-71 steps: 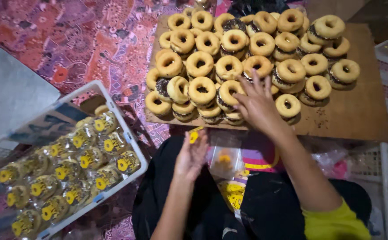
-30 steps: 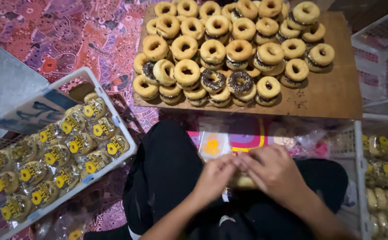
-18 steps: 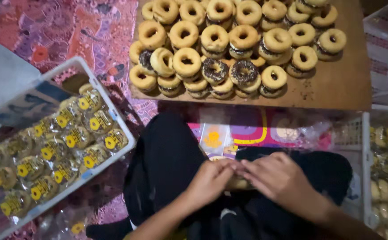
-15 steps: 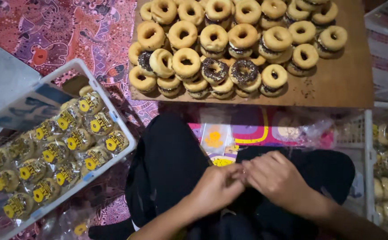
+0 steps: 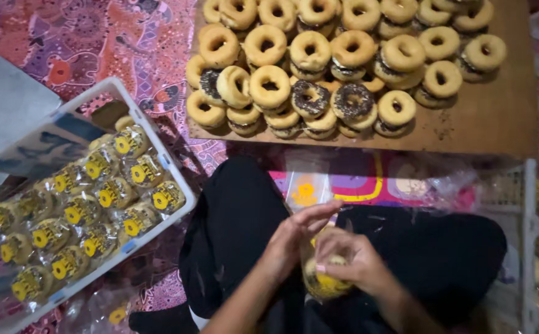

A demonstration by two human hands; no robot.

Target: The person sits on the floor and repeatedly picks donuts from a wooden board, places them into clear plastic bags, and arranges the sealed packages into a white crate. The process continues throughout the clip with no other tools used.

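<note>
Head camera, steeply down, close over lap

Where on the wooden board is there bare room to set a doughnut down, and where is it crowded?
The wooden board is bare along its right edge and front right corner, beside the stacked doughnuts. Its left and middle are packed. The white crate of bagged doughnuts is nearly full. Both the left hand and right hand hold a bagged doughnut.
</note>
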